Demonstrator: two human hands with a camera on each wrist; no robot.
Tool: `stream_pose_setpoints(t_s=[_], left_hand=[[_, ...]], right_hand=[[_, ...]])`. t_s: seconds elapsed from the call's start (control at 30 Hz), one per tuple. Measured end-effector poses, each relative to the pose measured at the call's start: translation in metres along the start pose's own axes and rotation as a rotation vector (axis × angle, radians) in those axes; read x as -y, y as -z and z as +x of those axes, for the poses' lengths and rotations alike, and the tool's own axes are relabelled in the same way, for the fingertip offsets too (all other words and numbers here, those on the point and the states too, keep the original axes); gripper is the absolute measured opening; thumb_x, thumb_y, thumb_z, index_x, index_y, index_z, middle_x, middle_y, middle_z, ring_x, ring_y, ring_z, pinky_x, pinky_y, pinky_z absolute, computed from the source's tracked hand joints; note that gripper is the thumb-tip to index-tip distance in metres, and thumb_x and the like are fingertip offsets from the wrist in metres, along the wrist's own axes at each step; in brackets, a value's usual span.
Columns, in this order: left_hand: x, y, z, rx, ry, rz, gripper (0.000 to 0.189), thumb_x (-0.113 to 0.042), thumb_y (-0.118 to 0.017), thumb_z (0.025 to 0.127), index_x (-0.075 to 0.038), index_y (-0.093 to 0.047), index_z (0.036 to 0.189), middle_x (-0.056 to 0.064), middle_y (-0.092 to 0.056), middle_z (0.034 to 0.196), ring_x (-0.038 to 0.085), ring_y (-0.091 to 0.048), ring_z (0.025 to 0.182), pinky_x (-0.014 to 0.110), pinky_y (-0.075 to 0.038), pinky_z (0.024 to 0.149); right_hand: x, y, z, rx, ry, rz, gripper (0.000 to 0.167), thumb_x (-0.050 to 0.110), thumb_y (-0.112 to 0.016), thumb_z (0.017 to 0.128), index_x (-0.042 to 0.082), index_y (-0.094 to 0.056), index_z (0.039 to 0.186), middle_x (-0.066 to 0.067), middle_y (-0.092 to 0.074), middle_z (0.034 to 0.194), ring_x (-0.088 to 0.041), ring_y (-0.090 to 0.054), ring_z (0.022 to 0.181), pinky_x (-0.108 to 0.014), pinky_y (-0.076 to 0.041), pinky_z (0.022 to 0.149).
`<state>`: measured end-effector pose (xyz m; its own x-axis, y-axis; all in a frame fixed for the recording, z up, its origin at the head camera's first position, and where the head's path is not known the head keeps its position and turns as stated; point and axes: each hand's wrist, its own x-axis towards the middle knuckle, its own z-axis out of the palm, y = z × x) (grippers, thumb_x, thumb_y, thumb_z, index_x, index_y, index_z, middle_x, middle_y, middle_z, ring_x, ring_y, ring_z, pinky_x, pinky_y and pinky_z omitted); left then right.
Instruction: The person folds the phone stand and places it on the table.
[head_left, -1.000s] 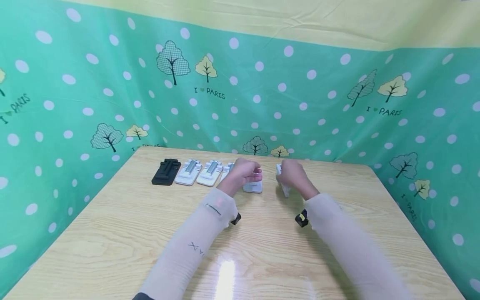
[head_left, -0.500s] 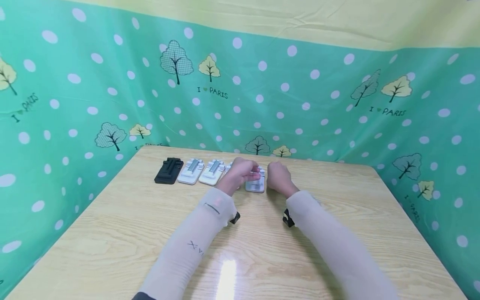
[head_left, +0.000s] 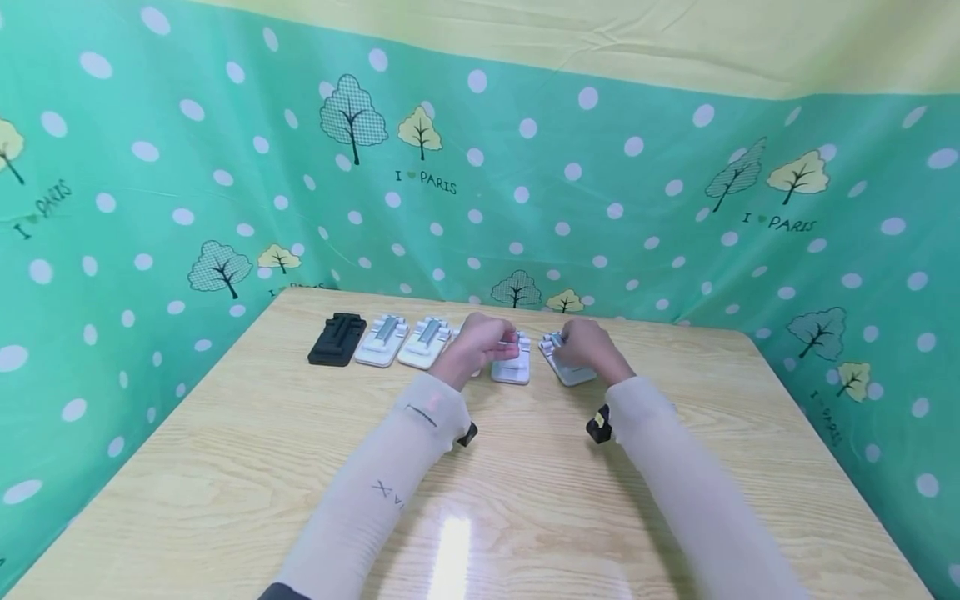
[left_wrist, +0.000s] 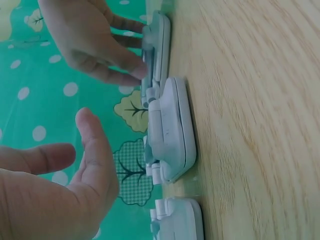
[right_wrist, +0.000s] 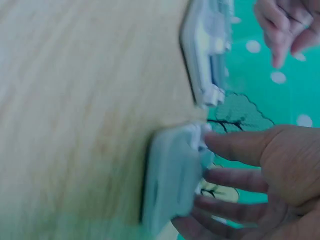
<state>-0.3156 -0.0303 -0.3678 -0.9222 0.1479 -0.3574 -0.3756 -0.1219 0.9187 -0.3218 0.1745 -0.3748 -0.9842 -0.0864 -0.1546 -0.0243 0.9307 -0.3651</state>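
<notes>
At the right end of a row of folded phone stands, my right hand (head_left: 590, 347) holds a white phone stand (head_left: 573, 375) by its hinge end. That stand lies at an angle on the table. In the right wrist view, the thumb and fingers reach round the grey and white hinge of this stand (right_wrist: 172, 175). My left hand (head_left: 480, 343) hovers over the row, holding nothing, its thumb and fingers apart in the left wrist view. Just right of it lies another white phone stand (head_left: 511, 372); one more beneath the left hand is mostly hidden.
Further left along the row lie two white phone stands, one inner (head_left: 423, 343) and one outer (head_left: 381, 342), then a black phone stand (head_left: 337, 340) at the end. A patterned green curtain (head_left: 450, 233) hangs behind the wooden table (head_left: 525, 500).
My right hand went left beside the neighbouring stand, then back right. The white phone stand it holds was on edge and now lies flatter, at an angle. My left hand has hardly moved.
</notes>
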Motion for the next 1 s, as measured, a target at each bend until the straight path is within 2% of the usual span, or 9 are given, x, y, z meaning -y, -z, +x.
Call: stream_pose_setpoints(t_s=[0.07, 0.13, 0.2, 0.33, 0.57, 0.63, 0.77, 0.9, 1.0], left_hand=[[0.000, 0.001, -0.001, -0.001, -0.002, 0.008, 0.029, -0.001, -0.058, 0.098, 0.009, -0.056, 0.126, 0.025, -0.063, 0.123, 0.033, -0.067, 0.104, 0.034, -0.061, 0.086], [0.000, 0.003, -0.001, -0.003, -0.004, 0.015, 0.029, -0.001, -0.058, 0.099, 0.009, -0.056, 0.126, 0.025, -0.062, 0.124, 0.035, -0.066, 0.110, 0.033, -0.062, 0.085], [0.000, 0.005, -0.001, -0.007, -0.004, 0.026, 0.029, -0.002, -0.058, 0.099, 0.008, -0.057, 0.126, 0.025, -0.062, 0.125, 0.035, -0.065, 0.112, 0.032, -0.062, 0.084], [0.002, 0.009, -0.001, -0.007, 0.000, 0.057, 0.027, -0.003, -0.060, 0.099, 0.006, -0.058, 0.124, 0.023, -0.063, 0.124, 0.031, -0.067, 0.103, 0.031, -0.062, 0.083], [0.006, 0.010, -0.003, 0.021, -0.058, 0.167, 0.027, -0.004, -0.059, 0.100, 0.008, -0.062, 0.123, 0.023, -0.064, 0.120, 0.029, -0.066, 0.101, 0.034, -0.060, 0.088], [0.008, 0.011, -0.003, 0.017, -0.108, 0.245, 0.026, -0.006, -0.059, 0.099, 0.006, -0.065, 0.121, 0.019, -0.066, 0.115, 0.027, -0.066, 0.099, 0.035, -0.060, 0.088], [0.012, 0.017, -0.006, 0.010, -0.262, 0.526, 0.025, -0.014, -0.060, 0.101, 0.001, -0.069, 0.119, 0.009, -0.068, 0.111, 0.020, -0.064, 0.098, 0.035, -0.058, 0.089], [0.011, 0.021, -0.013, 0.044, -0.415, 0.773, 0.030, -0.018, -0.058, 0.103, 0.001, -0.068, 0.124, 0.008, -0.069, 0.114, 0.020, -0.063, 0.102, 0.036, -0.056, 0.092], [0.010, 0.024, -0.020, 0.093, -0.480, 0.928, 0.032, -0.019, -0.058, 0.103, 0.001, -0.067, 0.127, 0.012, -0.069, 0.119, 0.025, -0.065, 0.103, 0.039, -0.056, 0.094]], right_hand=[[-0.005, 0.002, -0.001, 0.027, 0.009, 0.015, 0.043, 0.020, -0.079, 0.089, -0.003, -0.066, 0.123, -0.015, -0.066, 0.108, -0.028, -0.061, 0.092, -0.036, -0.054, 0.076], [-0.007, 0.003, -0.002, 0.039, 0.015, 0.007, 0.051, 0.021, -0.083, 0.086, -0.005, -0.065, 0.126, -0.016, -0.066, 0.111, -0.028, -0.061, 0.093, -0.036, -0.054, 0.077], [-0.006, 0.002, -0.002, 0.039, 0.017, -0.016, 0.045, 0.020, -0.084, 0.086, -0.004, -0.068, 0.119, -0.015, -0.067, 0.105, -0.027, -0.060, 0.089, -0.035, -0.053, 0.074], [0.002, -0.003, -0.002, 0.022, -0.004, -0.051, 0.029, 0.019, -0.081, 0.088, -0.003, -0.069, 0.103, -0.012, -0.065, 0.092, -0.024, -0.060, 0.079, -0.030, -0.053, 0.064], [0.013, -0.009, -0.003, -0.034, -0.057, -0.059, 0.025, 0.019, -0.081, 0.089, 0.000, -0.068, 0.096, -0.010, -0.063, 0.088, -0.024, -0.060, 0.077, -0.032, -0.052, 0.065], [0.014, -0.010, -0.002, -0.023, -0.063, -0.034, 0.023, 0.021, -0.080, 0.089, 0.002, -0.067, 0.089, -0.008, -0.061, 0.082, -0.022, -0.058, 0.073, -0.031, -0.051, 0.063], [0.014, -0.009, 0.000, 0.021, -0.051, 0.010, 0.031, 0.022, -0.079, 0.090, 0.009, -0.058, 0.072, -0.002, -0.050, 0.065, -0.017, -0.049, 0.060, -0.029, -0.046, 0.057], [0.014, -0.007, -0.002, 0.043, -0.026, 0.042, 0.042, 0.019, -0.080, 0.089, 0.013, -0.048, 0.061, 0.002, -0.043, 0.056, -0.013, -0.042, 0.053, -0.026, -0.042, 0.052], [0.015, -0.005, -0.006, 0.057, -0.018, 0.065, 0.045, 0.022, -0.077, 0.092, 0.013, -0.048, 0.059, 0.002, -0.046, 0.054, -0.012, -0.043, 0.050, -0.025, -0.041, 0.050]])
